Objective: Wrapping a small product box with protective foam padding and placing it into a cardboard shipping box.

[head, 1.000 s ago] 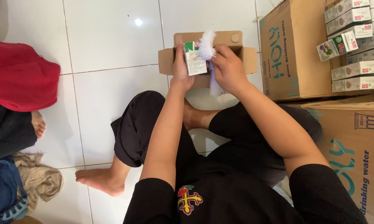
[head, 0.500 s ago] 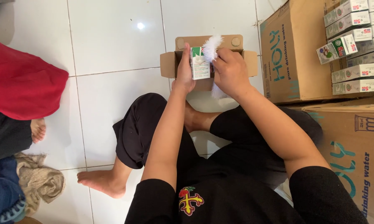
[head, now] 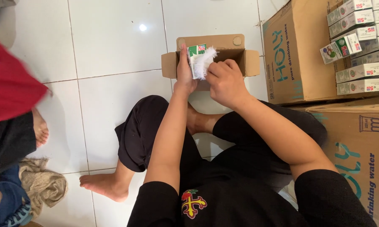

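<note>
Left hand (head: 184, 71): clasps a small green-and-white carton (head: 195, 59), held upright over the open box (head: 210, 52).
Right hand (head: 225, 82): fingers closed on a white tuft (head: 205, 62), pressed against the carton's right face.
Open box: on the floor, far from the knees.
Right side: big boxes (head: 296, 59) with stacked cartons (head: 360, 46).
</note>
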